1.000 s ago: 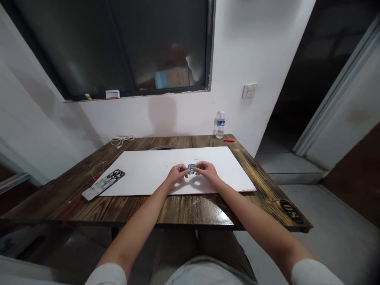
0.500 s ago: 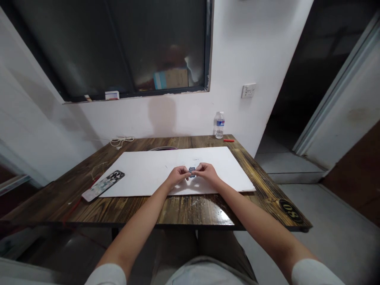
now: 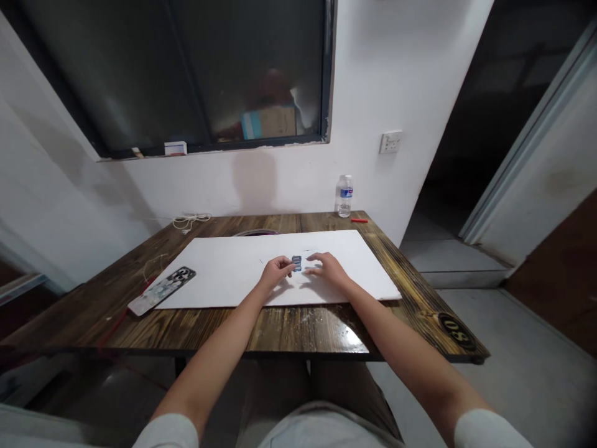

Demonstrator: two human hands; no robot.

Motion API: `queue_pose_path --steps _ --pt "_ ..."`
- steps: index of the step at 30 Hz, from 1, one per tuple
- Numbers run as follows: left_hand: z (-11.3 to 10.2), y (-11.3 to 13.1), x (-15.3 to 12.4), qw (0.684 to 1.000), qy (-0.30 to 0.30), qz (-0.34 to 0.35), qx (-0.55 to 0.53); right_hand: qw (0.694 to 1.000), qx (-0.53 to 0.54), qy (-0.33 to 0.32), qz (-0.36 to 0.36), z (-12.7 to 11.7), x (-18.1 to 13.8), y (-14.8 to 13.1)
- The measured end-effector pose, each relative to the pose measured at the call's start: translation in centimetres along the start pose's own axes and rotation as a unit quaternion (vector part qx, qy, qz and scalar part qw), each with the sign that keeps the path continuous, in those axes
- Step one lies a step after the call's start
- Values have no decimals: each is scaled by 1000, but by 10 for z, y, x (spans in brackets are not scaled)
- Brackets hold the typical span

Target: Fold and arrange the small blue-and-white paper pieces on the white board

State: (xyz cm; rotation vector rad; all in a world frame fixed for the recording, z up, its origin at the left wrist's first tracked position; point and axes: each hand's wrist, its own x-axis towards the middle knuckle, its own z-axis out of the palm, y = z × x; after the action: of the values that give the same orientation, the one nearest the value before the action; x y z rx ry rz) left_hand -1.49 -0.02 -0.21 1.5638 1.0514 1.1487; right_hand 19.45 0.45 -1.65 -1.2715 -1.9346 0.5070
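Observation:
A small blue-grey object point(image 3: 296, 262) is pinched in the fingertips of my left hand point(image 3: 277, 272), just above the large white sheet point(image 3: 224, 274) that lies on the dark wooden table point(image 3: 196, 330). My right hand point(image 3: 326, 269) rests to the right of the object with its fingers spread and loosely stretched over the sheet, holding nothing. The object is too small to make out in detail.
A patterned phone point(image 3: 163, 290) lies at the sheet's left corner. A water bottle point(image 3: 345, 196) and a red pen point(image 3: 359, 220) stand by the wall at the back right. A white cable point(image 3: 190, 220) lies at the back left. The table's right edge borders an open doorway.
My right hand has let go of the small object and opened beside it. My left hand still pinches the object, now turned upright and slightly further left.

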Motion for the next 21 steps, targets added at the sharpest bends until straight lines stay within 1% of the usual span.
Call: queue_pose_path --steps 3,5,8,12,17,21 --pt "-1 -4 3 1000 29 -2 -6 990 -134 -49 5 -7 -3 1" --pt "-2 -5 4 1000 30 -1 -2 981 -177 -78 5 -9 -5 -1" --pt "-3 -6 4 1000 24 -4 1 977 -191 -93 15 -13 -6 -4" --pt "-3 -7 4 1000 28 -8 3 977 -198 -83 21 -15 -7 -6" --pt "-2 -5 3 999 31 -4 6 979 -193 -65 -9 -12 -7 -3" --pt "-2 -6 4 999 33 -11 13 977 -200 -70 -20 -10 -7 -2"
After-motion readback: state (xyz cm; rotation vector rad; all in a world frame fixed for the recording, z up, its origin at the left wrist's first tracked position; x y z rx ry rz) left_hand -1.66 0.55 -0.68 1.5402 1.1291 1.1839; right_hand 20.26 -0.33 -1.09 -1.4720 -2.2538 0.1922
